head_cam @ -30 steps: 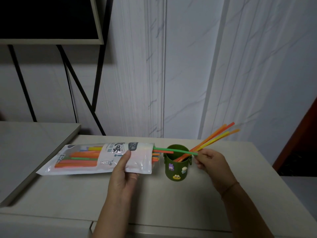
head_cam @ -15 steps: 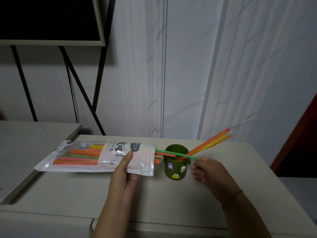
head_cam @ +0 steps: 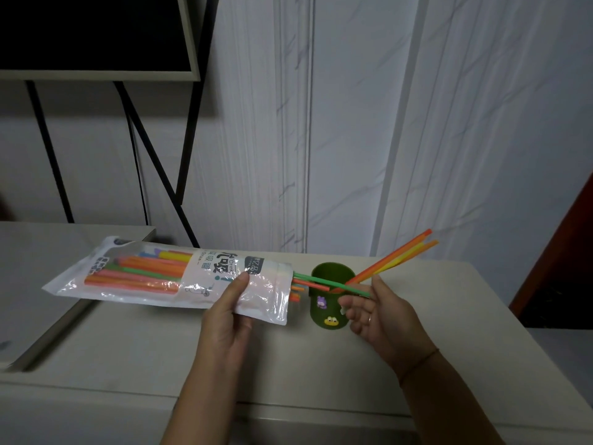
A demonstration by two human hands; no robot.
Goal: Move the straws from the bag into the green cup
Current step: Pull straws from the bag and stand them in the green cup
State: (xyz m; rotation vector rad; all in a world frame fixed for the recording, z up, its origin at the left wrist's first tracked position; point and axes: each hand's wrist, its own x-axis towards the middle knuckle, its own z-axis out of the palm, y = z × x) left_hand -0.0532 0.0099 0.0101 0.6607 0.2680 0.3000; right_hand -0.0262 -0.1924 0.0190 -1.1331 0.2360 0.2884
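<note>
A clear plastic bag (head_cam: 96,285) of coloured straws is lifted off the table, mouth to the right, with my left hand (head_cam: 224,319) shut on its open end. The green cup (head_cam: 324,311) stands just right of the bag's mouth, stickers on its front. Several orange and yellow straws (head_cam: 398,256) lean out of it to the upper right. A green straw (head_cam: 324,282) sticks out of the bag and crosses over the cup's rim. Its tip sits between thumb and forefinger of my right hand (head_cam: 382,322), beside the cup on the right.
The beige table (head_cam: 288,364) ends at a front edge below my forearms. A lower grey surface (head_cam: 48,252) adjoins it on the left. Black frame legs (head_cam: 154,162) and a dark panel (head_cam: 90,30) stand at the back left against the white wall.
My right hand has dropped slightly and turned palm-up at the green straw's tip. The bag has been raised and tilted a little. The green straw remains across the cup.
</note>
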